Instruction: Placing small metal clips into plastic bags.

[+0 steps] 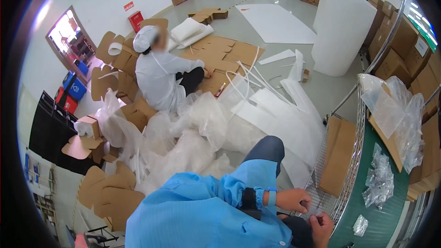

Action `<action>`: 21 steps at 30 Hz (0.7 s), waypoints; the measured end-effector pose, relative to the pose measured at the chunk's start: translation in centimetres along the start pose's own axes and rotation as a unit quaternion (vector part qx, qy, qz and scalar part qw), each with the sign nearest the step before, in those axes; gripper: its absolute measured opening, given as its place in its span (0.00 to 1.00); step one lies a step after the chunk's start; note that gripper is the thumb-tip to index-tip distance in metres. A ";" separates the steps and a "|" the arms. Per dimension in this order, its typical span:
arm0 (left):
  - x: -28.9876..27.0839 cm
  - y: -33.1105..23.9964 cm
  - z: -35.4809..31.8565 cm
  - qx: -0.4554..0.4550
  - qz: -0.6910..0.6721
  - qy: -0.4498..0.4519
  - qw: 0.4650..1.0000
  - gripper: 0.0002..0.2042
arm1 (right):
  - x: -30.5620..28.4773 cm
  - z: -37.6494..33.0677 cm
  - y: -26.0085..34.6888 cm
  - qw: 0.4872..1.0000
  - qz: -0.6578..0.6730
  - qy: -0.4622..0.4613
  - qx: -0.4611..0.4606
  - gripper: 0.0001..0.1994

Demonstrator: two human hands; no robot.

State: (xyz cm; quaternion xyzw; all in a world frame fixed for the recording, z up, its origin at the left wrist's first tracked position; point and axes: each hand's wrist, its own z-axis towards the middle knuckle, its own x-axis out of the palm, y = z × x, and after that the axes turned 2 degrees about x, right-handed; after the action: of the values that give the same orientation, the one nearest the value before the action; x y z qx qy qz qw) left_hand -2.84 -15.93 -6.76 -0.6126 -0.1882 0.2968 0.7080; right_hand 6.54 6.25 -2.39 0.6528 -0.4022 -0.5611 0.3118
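My left hand (295, 200), below a blue sleeve and a wrist band, is held out over my lap with its fingers curled in. Close beside it, nearer to me, my right hand (321, 228) has its thumb and fingers pinched together. Between the fingertips there may be a small clear piece, too small to make out. To the right, a small clear plastic packet (360, 225) lies on a green tabletop (390, 222). Farther along that top are a heap of clear plastic packets (379, 177) and a bundle of clear bags (397, 115) on a cardboard sheet.
A wire rack (317, 174) holding a flat cardboard box (337, 156) stands right of my knee. Crumpled plastic film (188, 151) and white foam sheets (271, 115) cover the floor ahead. A person (161, 76) sits by flattened cardboard (225, 55). Cartons (395, 66) line the right.
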 end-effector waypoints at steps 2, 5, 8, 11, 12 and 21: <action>-0.1 -0.4 0.5 -0.023 -0.009 0.009 1.000 0.06 | -0.6 -0.6 2.3 0.988 -0.149 0.012 -0.039 0.10; -0.5 -1.4 0.8 -0.048 -0.027 0.024 0.998 0.07 | -1.5 -0.3 1.4 0.988 -0.138 0.014 -0.067 0.10; -0.7 -1.2 0.6 -0.042 -0.017 0.020 0.999 0.07 | -1.3 -0.6 2.6 0.997 -0.069 0.012 0.033 0.09; 0.3 -1.5 1.2 0.070 0.102 -0.156 0.980 0.07 | -1.3 -0.5 3.0 0.997 -0.030 0.012 0.066 0.09; 0.6 -1.8 1.6 0.168 0.200 -0.315 0.912 0.07 | -1.3 -0.5 2.8 0.997 -0.030 0.009 0.063 0.09; 2.6 -3.5 0.5 -0.082 0.091 -0.080 0.989 0.13 | -0.9 -0.6 0.2 0.998 -0.044 -0.014 0.033 0.08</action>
State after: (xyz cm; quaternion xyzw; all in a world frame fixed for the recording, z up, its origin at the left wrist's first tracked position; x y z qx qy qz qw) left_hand -0.54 -14.15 -3.51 -0.6572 -0.2119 0.3915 0.6081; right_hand 7.04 6.89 -1.65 0.6715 -0.3957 -0.5700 0.2600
